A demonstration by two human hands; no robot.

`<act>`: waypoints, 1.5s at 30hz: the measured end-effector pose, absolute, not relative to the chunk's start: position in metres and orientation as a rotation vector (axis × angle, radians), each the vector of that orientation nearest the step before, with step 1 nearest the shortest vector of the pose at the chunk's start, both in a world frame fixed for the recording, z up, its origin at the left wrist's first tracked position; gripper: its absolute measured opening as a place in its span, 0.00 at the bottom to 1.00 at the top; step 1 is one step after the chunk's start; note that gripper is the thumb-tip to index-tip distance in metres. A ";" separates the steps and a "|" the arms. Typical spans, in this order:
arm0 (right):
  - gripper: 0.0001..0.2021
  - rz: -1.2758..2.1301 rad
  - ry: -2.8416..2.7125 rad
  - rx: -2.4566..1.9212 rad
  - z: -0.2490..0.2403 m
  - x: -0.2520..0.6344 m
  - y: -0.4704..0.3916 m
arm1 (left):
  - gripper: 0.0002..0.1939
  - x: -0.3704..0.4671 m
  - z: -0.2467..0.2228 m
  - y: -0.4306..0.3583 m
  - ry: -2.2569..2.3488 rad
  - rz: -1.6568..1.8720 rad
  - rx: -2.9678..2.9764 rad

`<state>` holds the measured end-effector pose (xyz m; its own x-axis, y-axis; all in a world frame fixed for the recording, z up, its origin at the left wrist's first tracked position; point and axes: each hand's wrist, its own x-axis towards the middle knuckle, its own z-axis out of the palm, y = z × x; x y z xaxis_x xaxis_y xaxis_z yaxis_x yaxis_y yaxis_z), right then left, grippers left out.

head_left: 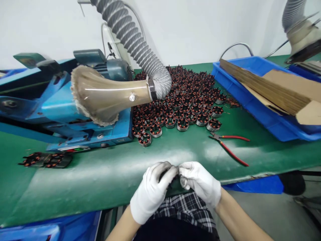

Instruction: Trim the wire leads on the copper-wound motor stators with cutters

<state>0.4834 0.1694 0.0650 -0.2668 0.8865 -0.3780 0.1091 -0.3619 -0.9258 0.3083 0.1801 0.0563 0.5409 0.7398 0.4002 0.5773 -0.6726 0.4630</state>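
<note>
My left hand (pixel 152 189), in a white glove with darkened fingertips, is curled round a small dark part at the near edge of the green table (pixel 105 187). The glove hides most of that part. My right hand (pixel 199 180), gloved too, pinches at the part's right side, its fingertips close to those of the left. What sits between the right fingertips is too small to make out. Beyond my hands lie many ring-shaped coil parts (pixel 182 124) with copper windings. Red-handled pliers (pixel 233 152) rest open to the right.
A blue machine (pixel 112 132) stands at the left, with a funnel (pixel 112 95) on a grey hose (pixel 140 50) above it. Two coil parts (pixel 54 160) lie at the left front. A blue tray (pixel 265 122) holding cardboard (pixel 276 92) is at the right.
</note>
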 end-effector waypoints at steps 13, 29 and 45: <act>0.15 0.499 -2.849 -1.521 0.088 0.560 0.203 | 0.30 0.300 0.052 0.193 1.097 0.408 2.229; 0.20 -0.067 -1.640 -2.544 0.048 0.602 0.170 | 0.10 0.342 0.074 0.187 1.208 0.186 2.276; 0.15 1.715 -1.405 -1.729 0.070 0.520 0.102 | 0.08 0.342 0.066 0.185 1.211 0.194 2.369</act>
